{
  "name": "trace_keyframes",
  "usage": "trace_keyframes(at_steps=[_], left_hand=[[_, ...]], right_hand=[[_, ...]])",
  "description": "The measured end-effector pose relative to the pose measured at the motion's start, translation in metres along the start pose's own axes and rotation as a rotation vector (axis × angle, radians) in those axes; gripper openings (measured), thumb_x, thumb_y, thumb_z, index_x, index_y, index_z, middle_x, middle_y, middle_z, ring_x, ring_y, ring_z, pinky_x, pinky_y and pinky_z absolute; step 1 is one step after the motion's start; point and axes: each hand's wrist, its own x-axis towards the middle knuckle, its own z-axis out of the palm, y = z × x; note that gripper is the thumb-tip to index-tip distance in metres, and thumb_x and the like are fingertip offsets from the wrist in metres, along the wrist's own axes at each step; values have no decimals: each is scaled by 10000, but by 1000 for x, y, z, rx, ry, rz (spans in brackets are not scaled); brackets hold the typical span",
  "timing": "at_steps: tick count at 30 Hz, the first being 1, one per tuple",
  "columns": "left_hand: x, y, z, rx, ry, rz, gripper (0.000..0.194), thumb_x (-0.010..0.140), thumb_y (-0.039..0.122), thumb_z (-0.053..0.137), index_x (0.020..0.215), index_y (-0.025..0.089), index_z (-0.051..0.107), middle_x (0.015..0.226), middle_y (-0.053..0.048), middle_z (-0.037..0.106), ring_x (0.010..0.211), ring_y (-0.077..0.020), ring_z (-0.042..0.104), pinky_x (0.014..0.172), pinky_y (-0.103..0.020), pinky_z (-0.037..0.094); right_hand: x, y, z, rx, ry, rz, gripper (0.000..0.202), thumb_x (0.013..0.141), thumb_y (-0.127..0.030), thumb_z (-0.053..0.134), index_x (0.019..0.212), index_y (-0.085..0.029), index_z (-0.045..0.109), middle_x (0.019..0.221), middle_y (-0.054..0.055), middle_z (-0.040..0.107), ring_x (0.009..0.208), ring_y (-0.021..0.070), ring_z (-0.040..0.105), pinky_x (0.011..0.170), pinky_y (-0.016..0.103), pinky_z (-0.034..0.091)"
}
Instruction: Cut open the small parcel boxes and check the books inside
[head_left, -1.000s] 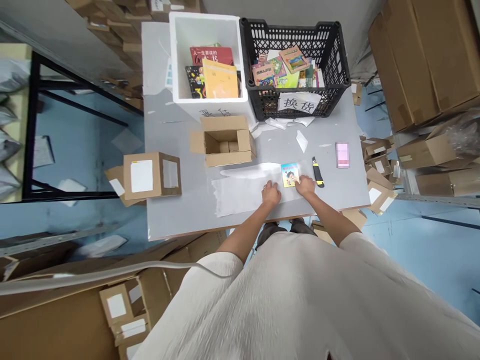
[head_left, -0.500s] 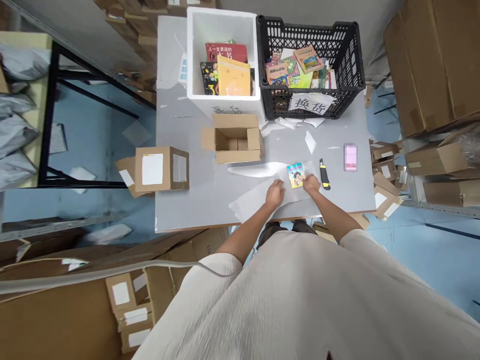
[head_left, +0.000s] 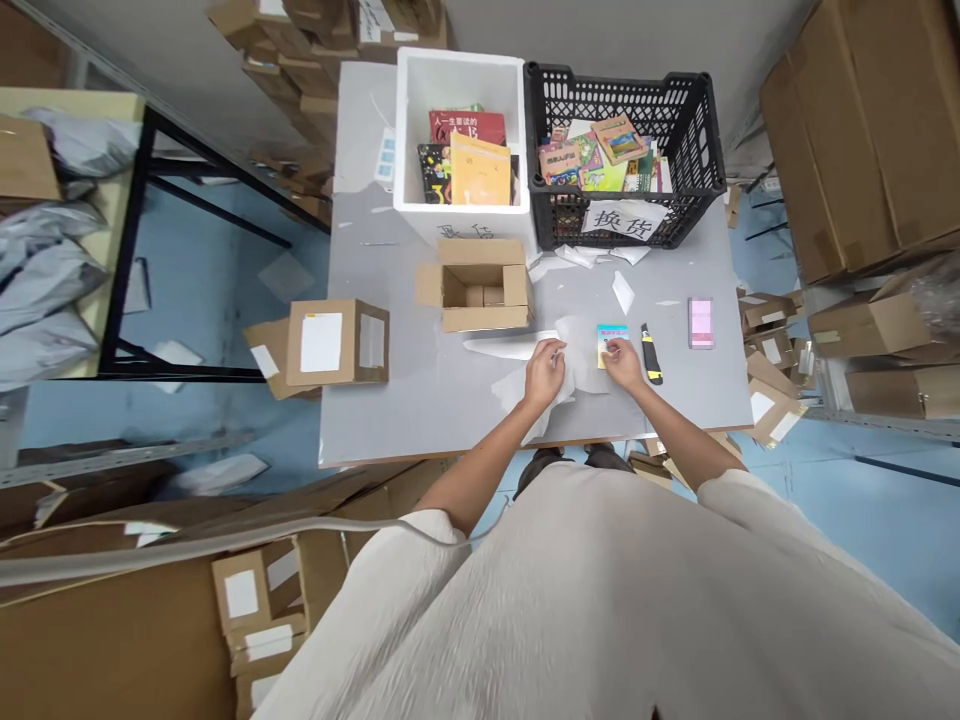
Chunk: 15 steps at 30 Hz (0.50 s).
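My left hand point(head_left: 545, 373) is closed, its fingertips pinched at the edge of a crumpled, thin whitish wrapping sheet point(head_left: 517, 392). To its right, a small booklet point(head_left: 613, 331) with a blue and yellow cover lies flat. My right hand point(head_left: 625, 364) covers the lower part of this booklet, thumb and fingers drawn together over it; whatever is between them is too small to make out. Just right of that hand is a black and yellow utility knife point(head_left: 651, 355). A long white strip point(head_left: 499, 346) lies left of the booklet.
An open cardboard box point(head_left: 484, 318) stands behind my hands. Behind it are a white foam box point(head_left: 461, 220) and a black crate point(head_left: 555, 225), both holding books. A closed carton point(head_left: 337, 340) is at the table's left, a phone point(head_left: 701, 323) at the right.
My right hand has moved from the booklet's right edge onto its cover. The booklet sits further right in view. The wrapping sheet beside my left hand is more bunched up.
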Motion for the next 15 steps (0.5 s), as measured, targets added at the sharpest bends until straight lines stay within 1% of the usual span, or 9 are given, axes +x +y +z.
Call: trace_keyframes(at_steps=[2,3,4,5,7,9,11,13,15], left_hand=[[4,8,1,-29,6,28,376,1063,150,482,1330,239,730,1406,-119,730,1316,-248,712,1134,-394,607],[6,13,2,-45,8,40,389,1049,140,483,1335,239,727,1398,-118,732,1319,-250,709,1131,-398,608],[8,17,2,-59,13,49,401,1039,131,481,1341,237,723,1394,-119,731,1317,-249,708,1128,-398,609],[9,21,1,-73,19,58,410,1034,125,475,1347,231,717,1394,-122,727,1310,-246,710,1124,-394,609],[12,28,-3,-85,26,79,410,1037,122,460,1347,219,710,1389,-129,719,1294,-239,712,1117,-380,605],[14,33,-11,-52,36,111,390,1053,137,464,1343,214,712,1393,-136,709,1312,-248,698,1136,-392,590],[16,36,-24,38,38,160,367,1069,172,501,1362,222,716,1449,-146,687,1384,-284,658,1181,-442,554],[17,35,-38,144,16,221,361,1081,210,544,1395,243,717,1550,-148,646,1482,-326,590,1230,-499,502],[20,33,-50,196,-23,274,330,1098,250,564,1385,260,725,1560,-138,657,1500,-343,575,1251,-522,467]], right_hand=[[-6,-15,7,132,-153,-184,645,912,-335,727,1544,-240,641,1480,141,668,1121,264,681,1049,431,582],[-8,-23,10,167,-194,-253,692,897,-354,763,1570,-248,638,1514,141,649,1147,261,672,1054,425,580],[-9,-29,12,187,-214,-307,689,889,-371,788,1555,-249,660,1513,140,649,1191,267,661,1074,426,572],[-9,-36,13,191,-220,-342,635,891,-386,799,1502,-246,703,1486,138,664,1235,277,647,1095,429,562],[-8,-46,12,174,-202,-359,426,931,-409,769,1319,-235,785,1361,126,707,1270,290,633,1114,431,549],[-7,-55,7,138,-161,-348,271,988,-414,701,1157,-229,806,1232,108,715,1219,287,645,1099,424,551],[-6,-62,-1,99,-111,-364,236,1022,-398,653,1085,-224,799,1186,102,692,1155,280,654,1078,418,554],[-7,-71,-10,70,-73,-416,220,1031,-369,635,1070,-222,794,1215,111,674,1141,281,654,1066,415,558],[-9,-83,-19,67,-41,-471,209,1031,-333,618,1075,-226,792,1239,119,665,1146,283,654,1055,409,566]])
